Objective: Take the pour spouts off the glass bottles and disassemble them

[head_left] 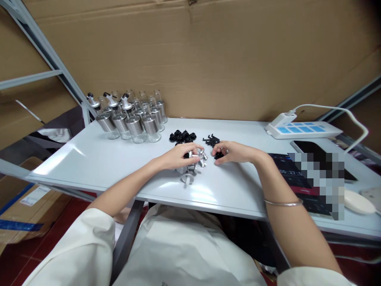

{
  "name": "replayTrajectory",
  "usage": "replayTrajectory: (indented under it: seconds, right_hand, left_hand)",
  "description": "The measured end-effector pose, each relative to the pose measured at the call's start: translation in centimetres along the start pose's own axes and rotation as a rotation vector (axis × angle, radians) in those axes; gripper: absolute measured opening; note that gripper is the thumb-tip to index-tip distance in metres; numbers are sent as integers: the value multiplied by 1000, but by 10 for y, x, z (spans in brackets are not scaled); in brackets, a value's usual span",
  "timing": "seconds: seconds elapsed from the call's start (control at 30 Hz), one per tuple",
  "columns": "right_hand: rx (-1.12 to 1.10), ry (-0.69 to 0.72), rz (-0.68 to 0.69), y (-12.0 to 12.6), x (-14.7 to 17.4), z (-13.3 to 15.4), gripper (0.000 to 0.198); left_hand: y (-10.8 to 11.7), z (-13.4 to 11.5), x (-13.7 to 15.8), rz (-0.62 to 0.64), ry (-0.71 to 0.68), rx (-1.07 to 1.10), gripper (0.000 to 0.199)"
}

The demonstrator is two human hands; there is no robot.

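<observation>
Bright glare on the white tabletop [235, 190], wide-angle stretch at edges

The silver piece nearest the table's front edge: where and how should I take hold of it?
Probably pinch the silver piece by its narrow stem, coming from the front edge of the table. The stem juts from the round flange toward that edge, with bare surface before it; behind, other silver pieces and the left hand crowd the approach.

A white power strip [327, 132] is positioned at far right, fitted with a charger plug [283, 119]. A blue-taped cardboard box [52, 204] is placed at near left.
</observation>
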State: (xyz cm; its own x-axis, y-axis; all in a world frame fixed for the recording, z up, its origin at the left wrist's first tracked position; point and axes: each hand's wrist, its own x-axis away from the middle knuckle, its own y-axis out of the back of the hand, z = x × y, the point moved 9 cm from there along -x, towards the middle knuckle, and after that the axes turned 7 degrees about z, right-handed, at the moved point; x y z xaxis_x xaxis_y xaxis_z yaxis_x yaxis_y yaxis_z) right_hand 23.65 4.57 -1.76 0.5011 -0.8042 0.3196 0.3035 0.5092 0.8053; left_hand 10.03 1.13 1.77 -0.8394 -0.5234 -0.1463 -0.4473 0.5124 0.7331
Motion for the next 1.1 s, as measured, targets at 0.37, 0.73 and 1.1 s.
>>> replayTrajectory:
  seconds: [0.37,0.73,1.1]
  right_hand:
    - [-37,-43,30,-6,-2,-6,33]
    - [-25,82,67,-8,-2,10,23]
    - [-60,27,91,-8,1,2,28]
  left_hand:
    - [-1,-1,-1,17,-6,-43,20]
    - [-2,-2,-1,7,-16,-45,19]
    - [0,0,-1,-4,-30,-36,20]
